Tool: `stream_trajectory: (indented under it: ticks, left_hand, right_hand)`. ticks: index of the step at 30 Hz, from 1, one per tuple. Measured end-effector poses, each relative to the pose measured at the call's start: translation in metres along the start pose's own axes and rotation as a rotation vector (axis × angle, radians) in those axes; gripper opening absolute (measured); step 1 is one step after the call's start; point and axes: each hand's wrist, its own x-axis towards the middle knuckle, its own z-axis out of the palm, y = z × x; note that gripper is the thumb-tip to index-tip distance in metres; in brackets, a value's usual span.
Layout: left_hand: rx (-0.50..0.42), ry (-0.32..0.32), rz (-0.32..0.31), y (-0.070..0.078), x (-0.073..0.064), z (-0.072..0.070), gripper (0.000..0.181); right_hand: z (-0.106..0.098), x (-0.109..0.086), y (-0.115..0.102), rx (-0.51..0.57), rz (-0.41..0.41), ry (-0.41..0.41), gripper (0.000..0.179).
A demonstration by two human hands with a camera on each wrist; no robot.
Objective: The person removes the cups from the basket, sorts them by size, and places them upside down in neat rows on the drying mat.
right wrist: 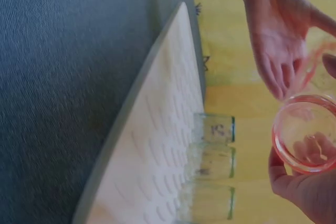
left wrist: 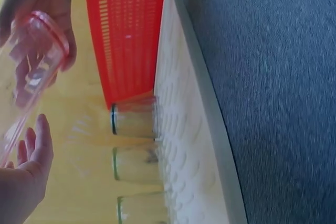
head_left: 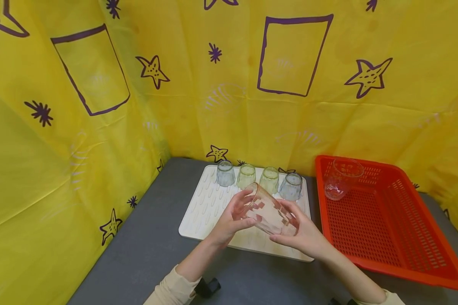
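Note:
A clear drinking glass with pinkish-red patches (head_left: 269, 214) is held tilted above the white mat, its mouth toward the upper left. My right hand (head_left: 308, 235) grips it around the base end, thumb in front. Beside the mouth end is my left hand (head_left: 228, 221), its thumb apart and its fingers partly behind the glass. In the right wrist view the left palm (right wrist: 281, 30) faces the glass with fingers fairly straight; whether they bear any weight I cannot tell. Several small glasses, a bluish one (head_left: 225, 173) and a greenish one (head_left: 269, 180) among them, stand along the mat's back, apparently upside down.
The white ridged mat (head_left: 202, 212) lies on a grey table (head_left: 145, 254). To its right is a red perforated basket (head_left: 412, 277) with one clear glass (head_left: 343, 178) leaning in its back left corner. Yellow patterned cloth (head_left: 229, 114) hangs behind and at the sides.

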Motion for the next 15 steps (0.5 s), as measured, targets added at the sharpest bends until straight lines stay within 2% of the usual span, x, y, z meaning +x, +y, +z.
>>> stream_trajectory:
  ticks: [8,11,15]
  left_hand:
    - [0.244,-0.051,0.022,0.013,-0.002,-0.015,0.083]
    - [0.36,-0.055,0.006,0.019,-0.003,-0.017,0.08]
    - [0.449,-0.048,-0.033,0.023,-0.003,-0.018,0.074]
  right_hand:
    - [-0.012,-0.001,-0.003,-0.368,-0.148,0.012,0.078]
    - [-0.014,-0.001,-0.002,-0.432,-0.203,-0.001,0.078]
    - [-0.014,0.0,0.0,-0.485,-0.245,-0.015,0.081]
